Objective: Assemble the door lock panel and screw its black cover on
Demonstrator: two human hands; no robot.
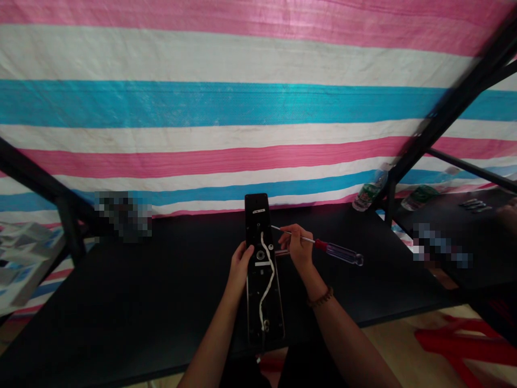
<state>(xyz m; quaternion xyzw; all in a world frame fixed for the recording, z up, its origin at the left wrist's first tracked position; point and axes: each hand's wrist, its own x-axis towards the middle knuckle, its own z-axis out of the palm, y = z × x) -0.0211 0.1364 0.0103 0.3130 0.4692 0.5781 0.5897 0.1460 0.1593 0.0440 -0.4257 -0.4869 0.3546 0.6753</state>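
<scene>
A long black panel (253,291) stands tilted at the front middle of the table, its lower end near my lap. A white-wrapped cable (272,269) runs down its face, past small round fittings. My left hand (241,257) grips the panel's left edge, thumb on the face. My right hand (298,247) is closed on the metal shaft of a screwdriver (341,254) with a clear purplish handle and red collar. The handle points right, and the shaft's tip lies close to the panel's right edge. Below those fingers a thin reddish rod (281,252) shows; what it belongs to is unclear.
The black table (161,302) backs onto a striped sheet (226,102). A pixelated object (125,216) sits back left, white boxes (28,258) beyond. A plastic bottle (367,194) leans at the right frame post (390,202). On the neighbouring table are another bottle (422,196) and a person's hand (509,214).
</scene>
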